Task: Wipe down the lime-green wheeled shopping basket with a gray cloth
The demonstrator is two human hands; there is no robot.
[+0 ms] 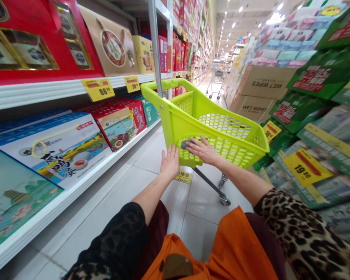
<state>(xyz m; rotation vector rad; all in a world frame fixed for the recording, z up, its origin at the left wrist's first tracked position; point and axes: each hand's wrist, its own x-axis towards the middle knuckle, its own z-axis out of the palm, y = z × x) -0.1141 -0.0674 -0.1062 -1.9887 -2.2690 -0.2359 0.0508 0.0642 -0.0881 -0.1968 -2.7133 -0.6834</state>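
A lime-green plastic shopping cart (175, 116) stands in the aisle in front of me, its side towards me. My left hand (170, 161) lies with straight fingers at the lower left edge of the basket and holds nothing visible. My right hand (204, 151) reaches to the perforated side of the basket, fingers extended over a small dark grey cloth (183, 145). Most of the cloth is hidden under the fingers, and its exact kind is hard to make out. Below the basket, a dark metal frame (207, 181) leads to a caster wheel (224, 200).
On the left, a white shelf (76, 181) holds boxed goods, and a grey post (155, 46) rises beside the cart. Green packs (312, 74) and cartons (266, 81) are stacked on the right. Another cart (216, 83) stands farther down the tiled aisle.
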